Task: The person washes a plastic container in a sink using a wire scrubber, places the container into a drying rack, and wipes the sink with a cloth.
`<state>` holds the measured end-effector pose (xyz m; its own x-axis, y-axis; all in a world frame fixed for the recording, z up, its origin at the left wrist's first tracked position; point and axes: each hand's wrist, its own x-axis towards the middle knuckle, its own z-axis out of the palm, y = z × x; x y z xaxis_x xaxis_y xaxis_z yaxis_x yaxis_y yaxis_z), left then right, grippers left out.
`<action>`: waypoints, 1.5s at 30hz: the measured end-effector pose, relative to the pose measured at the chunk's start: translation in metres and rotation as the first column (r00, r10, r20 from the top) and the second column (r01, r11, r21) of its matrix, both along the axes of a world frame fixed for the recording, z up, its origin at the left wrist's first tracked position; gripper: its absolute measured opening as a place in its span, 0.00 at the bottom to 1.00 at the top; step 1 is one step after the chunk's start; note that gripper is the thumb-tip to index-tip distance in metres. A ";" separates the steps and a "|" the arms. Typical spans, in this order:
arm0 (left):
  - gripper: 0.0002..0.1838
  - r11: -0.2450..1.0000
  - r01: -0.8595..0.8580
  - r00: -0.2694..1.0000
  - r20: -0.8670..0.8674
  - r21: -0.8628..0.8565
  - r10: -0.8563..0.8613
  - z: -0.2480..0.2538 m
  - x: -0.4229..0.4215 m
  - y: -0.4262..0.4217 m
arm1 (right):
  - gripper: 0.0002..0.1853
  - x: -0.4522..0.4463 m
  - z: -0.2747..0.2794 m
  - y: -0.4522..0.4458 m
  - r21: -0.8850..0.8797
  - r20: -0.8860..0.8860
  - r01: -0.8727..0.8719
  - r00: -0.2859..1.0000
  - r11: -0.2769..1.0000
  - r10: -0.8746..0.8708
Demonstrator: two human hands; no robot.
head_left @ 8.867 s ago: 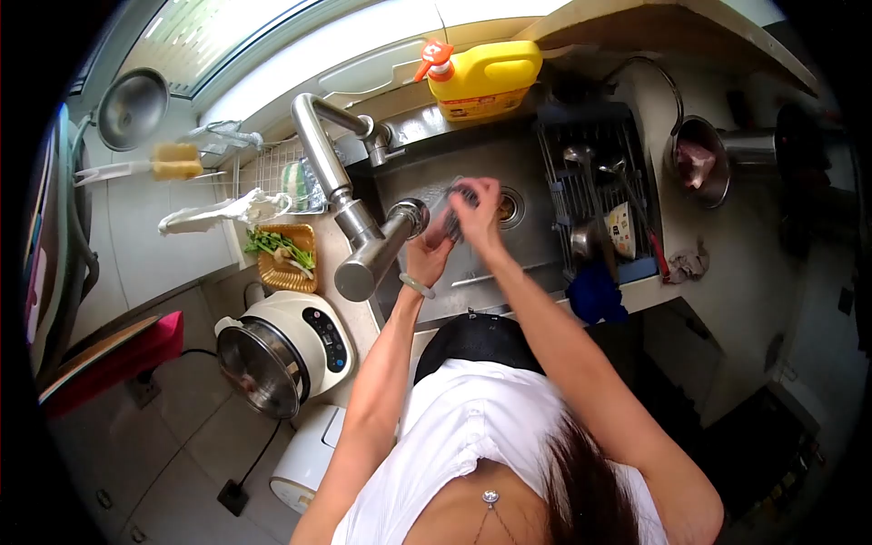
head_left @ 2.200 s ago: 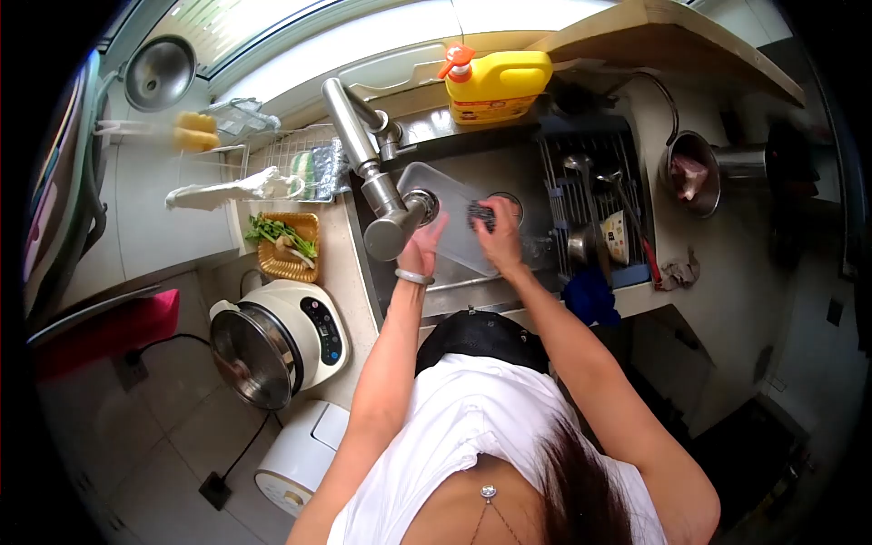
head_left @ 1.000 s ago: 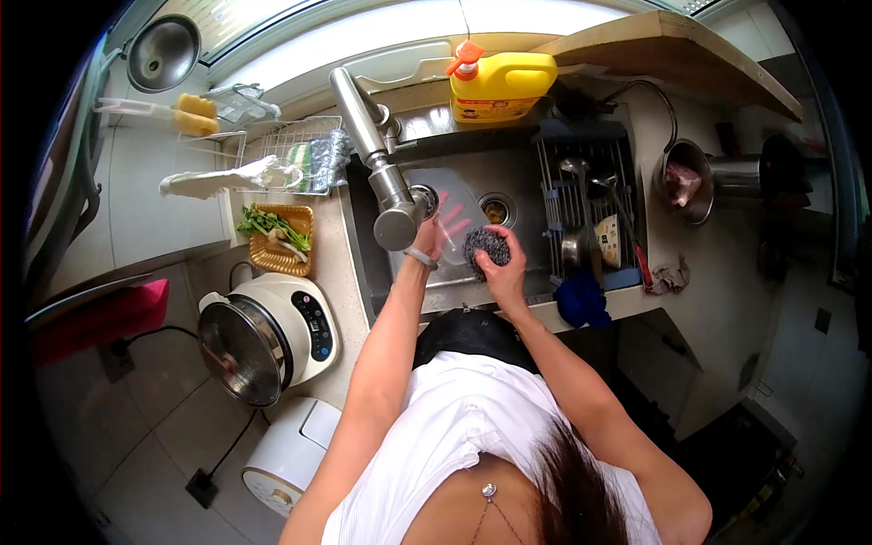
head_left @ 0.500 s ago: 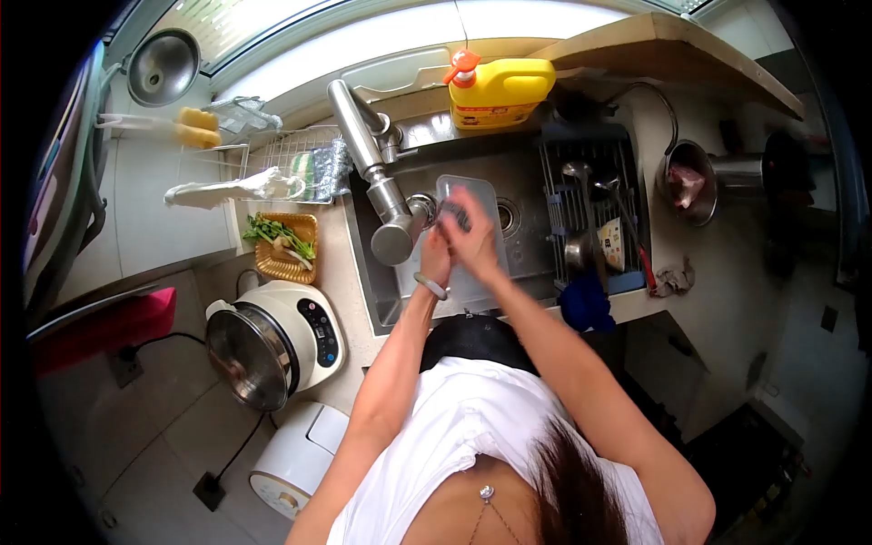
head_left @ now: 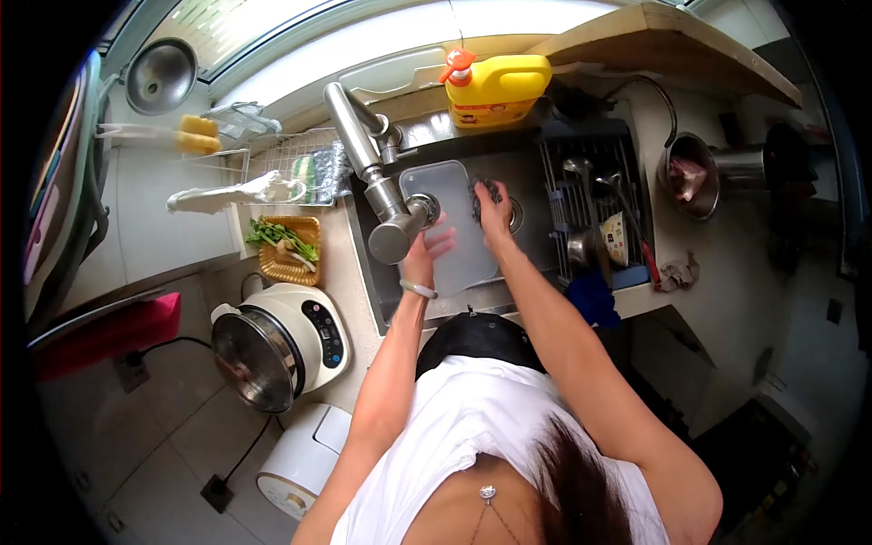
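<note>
In the sink (head_left: 527, 173) rests a translucent white plastic container (head_left: 445, 182), lying flat. My right hand (head_left: 495, 213) is over its right side, with the fingers closed round a dark, curly steel wool scrubber (head_left: 481, 191). To the left, my left hand (head_left: 427, 259) is beside the faucet (head_left: 392, 222), fingers spread and partly blurred. Nothing shows in it, and the faucet head hides part of the fingers. The drain (head_left: 516, 215) lies just right of my right hand.
A yellow detergent jug (head_left: 500, 86) stands behind the sink. On the right, a rack (head_left: 563, 195) holds ladles and a bowl. A gold tray of greens (head_left: 291, 263) and an electric pot (head_left: 282, 350) are at left. A steel pan (head_left: 695, 204) holds raw meat.
My hands were together over the container and have moved apart, the left one leftward under the faucet, the right one rightward with the scrubber. The container sits slightly further left.
</note>
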<state>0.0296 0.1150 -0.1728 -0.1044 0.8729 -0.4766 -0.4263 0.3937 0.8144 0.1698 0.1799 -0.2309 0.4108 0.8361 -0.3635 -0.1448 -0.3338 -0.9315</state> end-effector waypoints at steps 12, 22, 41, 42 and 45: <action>0.24 0.992 -0.009 0.972 0.234 0.127 -0.021 -0.041 -0.019 0.029 | 0.18 0.069 0.034 -0.022 0.131 -0.228 -0.169 0.954 0.977 0.196; 0.39 0.790 0.609 0.782 0.113 0.071 -0.613 0.020 -0.010 0.027 | 0.15 0.052 0.024 0.002 0.254 0.150 -0.387 0.921 0.886 0.360; 0.41 0.903 0.412 0.911 -0.068 0.120 -0.406 -0.004 -0.005 -0.010 | 0.13 -0.018 0.056 -0.048 0.448 0.370 -0.550 0.832 0.705 0.414; 0.41 0.903 0.417 0.909 -0.068 0.107 -0.412 0.005 -0.004 -0.016 | 0.13 -0.018 0.052 -0.042 0.442 0.360 -0.544 0.836 0.713 0.415; 0.44 0.917 0.390 0.886 0.238 0.080 -0.397 0.017 0.001 -0.019 | 0.13 -0.014 0.045 -0.015 0.276 0.081 -0.298 0.955 0.914 0.287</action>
